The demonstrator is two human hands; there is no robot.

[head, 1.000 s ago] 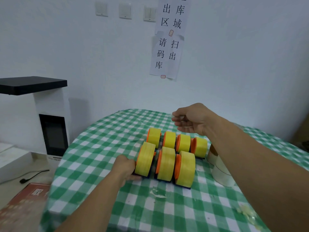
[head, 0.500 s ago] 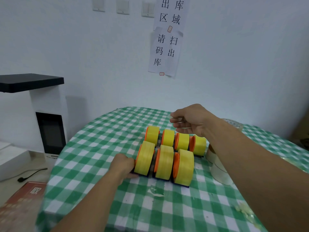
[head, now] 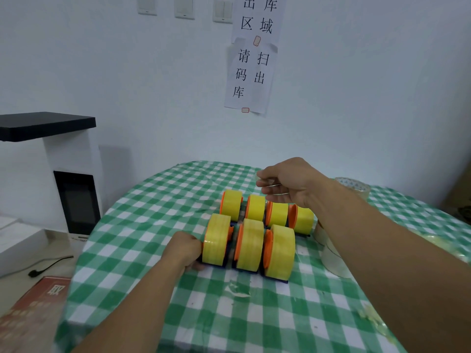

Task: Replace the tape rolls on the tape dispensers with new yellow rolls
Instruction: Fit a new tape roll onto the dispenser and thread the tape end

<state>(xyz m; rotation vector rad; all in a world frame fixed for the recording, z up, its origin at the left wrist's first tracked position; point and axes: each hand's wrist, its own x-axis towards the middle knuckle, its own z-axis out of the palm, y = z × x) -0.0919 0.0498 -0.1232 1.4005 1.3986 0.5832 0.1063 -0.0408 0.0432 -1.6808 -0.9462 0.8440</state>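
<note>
Seven yellow-rolled dispensers [head: 249, 244]; left hand [head: 184, 248] round one, clear tape [head: 274, 185] in right hand [head: 295, 182].

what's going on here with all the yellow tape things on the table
A person is working at a table covered with a green checked cloth. Seven tape dispensers, all carrying yellow rolls, stand in two rows, four behind and three in front. The left hand grips the front-left dispenser at its left side. The right hand hovers over the back row, fingers curled, apparently pinching a thin clear strip of tape. Clear rolls and tape scraps lie nearby.
</note>
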